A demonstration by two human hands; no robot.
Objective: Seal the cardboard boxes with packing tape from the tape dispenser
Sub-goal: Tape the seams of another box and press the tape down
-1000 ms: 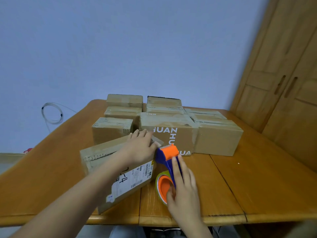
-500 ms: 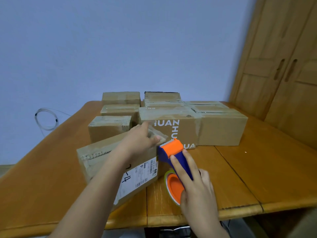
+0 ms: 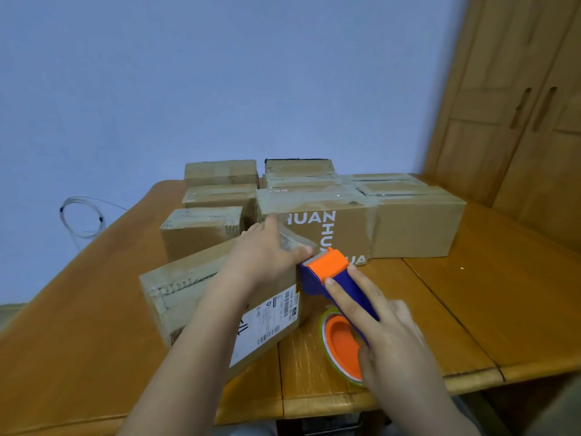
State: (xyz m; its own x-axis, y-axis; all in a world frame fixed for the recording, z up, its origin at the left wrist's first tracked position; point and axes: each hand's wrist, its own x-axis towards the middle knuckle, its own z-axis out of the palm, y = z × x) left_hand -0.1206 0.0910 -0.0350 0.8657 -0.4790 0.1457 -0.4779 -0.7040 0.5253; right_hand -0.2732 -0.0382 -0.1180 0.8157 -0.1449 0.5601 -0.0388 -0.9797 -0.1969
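A cardboard box (image 3: 188,287) with a white shipping label lies at an angle on the near part of the wooden table (image 3: 471,309). My left hand (image 3: 267,256) presses flat on its top right corner, fingers over a strip of clear tape. My right hand (image 3: 386,335) grips the blue and orange tape dispenser (image 3: 327,272), forefinger stretched along its blue body. Its orange cutter end sits at the box's right edge, just beside my left thumb. The tape roll with its orange hub (image 3: 341,344) hangs below my right palm.
Several taped cardboard boxes stand in rows behind, the nearest one (image 3: 317,225) printed with white letters and a plain box (image 3: 418,228) on its right. A wooden wardrobe (image 3: 518,105) rises at the right. A coiled white cable (image 3: 81,218) hangs on the wall at left.
The dispenser has tilted and drawn a little away from the box toward the right. My left hand has slid toward the box's right corner and stays pressed there.
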